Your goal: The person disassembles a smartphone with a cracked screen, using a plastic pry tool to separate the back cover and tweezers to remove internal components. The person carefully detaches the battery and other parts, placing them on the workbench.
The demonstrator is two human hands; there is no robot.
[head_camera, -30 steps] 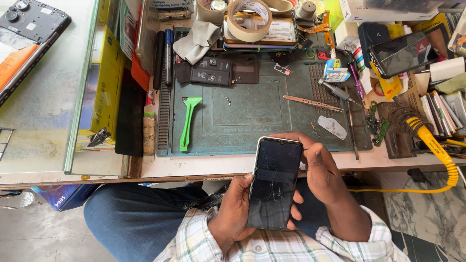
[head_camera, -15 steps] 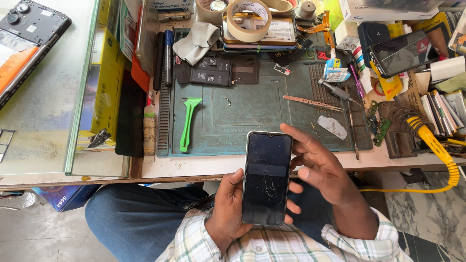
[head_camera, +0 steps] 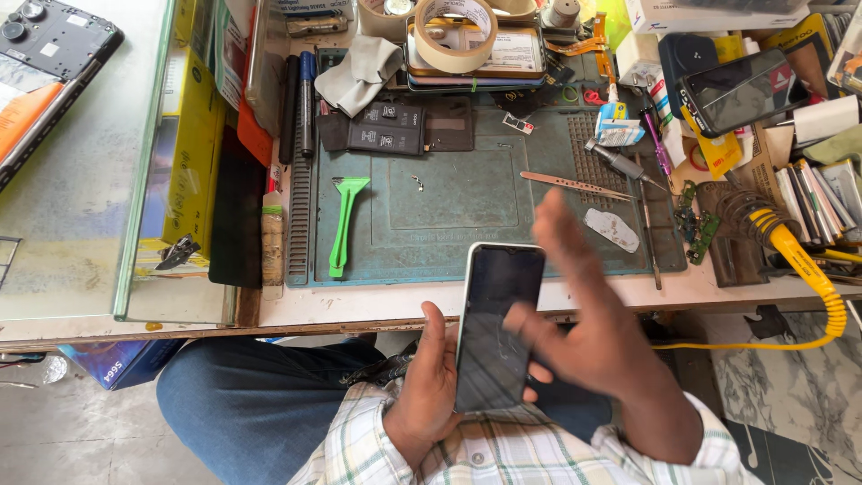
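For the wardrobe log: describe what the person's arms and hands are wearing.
Both hands are bare: no gloves, rings or watch visible on the left hand or the right hand. Both forearms are uncovered. Pale checked shirt sleeves, with green and brown lines, sit near the elbows.

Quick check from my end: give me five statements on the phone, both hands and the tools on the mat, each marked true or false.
1. The left hand grips the smartphone by its edge. True.
2. The phone's screen is lit and shows a picture. False: it is dark.
3. The right hand holds the tweezers. False: they lie on the green work mat; the hand, fingers spread, is at the phone.
4. A green plastic pry tool lies on the mat's left part. True.
5. The roll of tape sits on the person's lap. False: it rests on a stack at the bench's far edge.
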